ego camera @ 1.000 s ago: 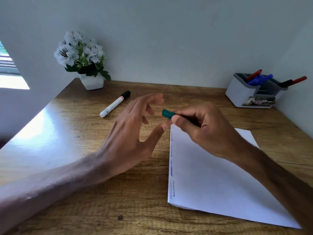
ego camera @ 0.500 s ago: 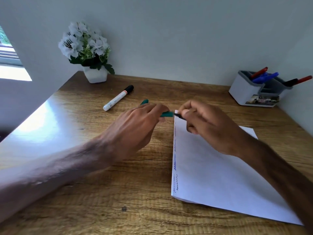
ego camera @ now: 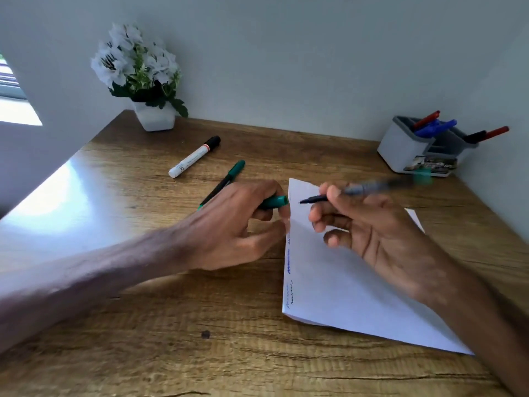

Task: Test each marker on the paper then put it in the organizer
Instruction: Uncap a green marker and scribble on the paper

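Testing step: right hand (ego camera: 380,233) grips uncapped marker (ego camera: 318,199), left hand (ego camera: 229,224) pinches green cap (ego camera: 274,202); likely next, tip down near paper's (ego camera: 329,282) left edge.

My brown wood-grain desk (ego camera: 148,359) meets a plain pale grey wall (ego camera: 300,53) at its far edge. In the far left corner stands a small white pot (ego camera: 156,119) of white flowers (ego camera: 134,61). A bright window (ego camera: 11,90) shows far left.

One head-worn wide-angle view, aimed forward and down.
The worktop (ego camera: 171,353) is seen from close above its near edge, out to the far wall (ego camera: 286,53); the left hand (ego camera: 229,227) and right hand (ego camera: 386,239) are framed centrally, near the lens.
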{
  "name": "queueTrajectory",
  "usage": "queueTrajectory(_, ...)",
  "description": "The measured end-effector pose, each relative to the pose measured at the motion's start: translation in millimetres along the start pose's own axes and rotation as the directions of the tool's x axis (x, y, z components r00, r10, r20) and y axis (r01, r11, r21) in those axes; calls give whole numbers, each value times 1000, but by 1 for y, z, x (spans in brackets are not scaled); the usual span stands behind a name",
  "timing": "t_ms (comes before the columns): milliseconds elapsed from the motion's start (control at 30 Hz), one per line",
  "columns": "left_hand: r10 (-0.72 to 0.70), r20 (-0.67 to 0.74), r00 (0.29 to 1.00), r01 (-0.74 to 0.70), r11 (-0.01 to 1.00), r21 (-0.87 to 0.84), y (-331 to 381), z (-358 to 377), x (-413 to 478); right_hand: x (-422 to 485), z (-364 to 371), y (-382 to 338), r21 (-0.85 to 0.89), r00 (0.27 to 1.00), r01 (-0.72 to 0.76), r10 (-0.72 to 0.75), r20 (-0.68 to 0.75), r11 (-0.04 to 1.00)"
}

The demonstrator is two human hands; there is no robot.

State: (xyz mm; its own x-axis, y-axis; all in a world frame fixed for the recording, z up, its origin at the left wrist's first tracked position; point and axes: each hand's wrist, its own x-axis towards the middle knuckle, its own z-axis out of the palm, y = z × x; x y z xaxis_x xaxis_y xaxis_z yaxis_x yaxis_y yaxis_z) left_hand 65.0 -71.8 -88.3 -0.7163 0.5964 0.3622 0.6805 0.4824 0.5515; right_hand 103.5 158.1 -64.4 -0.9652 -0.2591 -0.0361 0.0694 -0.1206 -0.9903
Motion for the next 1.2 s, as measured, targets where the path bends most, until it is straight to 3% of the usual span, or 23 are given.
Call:
queueTrajectory(100,-50,44,998,51,999,-18,-3,3,0,-11,5,8,-149,996,32,-43,-72,988)
queueTrajectory(200,-107,100,989,106,994,8,-2,3,-1,-21,8,11,-184,996,8,-23,-82,983)
queueTrajectory(467,-152,188,970,135,986,101,-2,3,0,-32,12,18,-369,997,73,-57,55,927)
queueTrajectory(767,-132,144,981,120,989,88,-6,6,-2,-9,15,29,-456,949,303,-219,228,837)
queueTrajectory(1200,-38,76,996,28,991,134,-11,14,-2,-10,12,35,-509,916,397,-301,263,764)
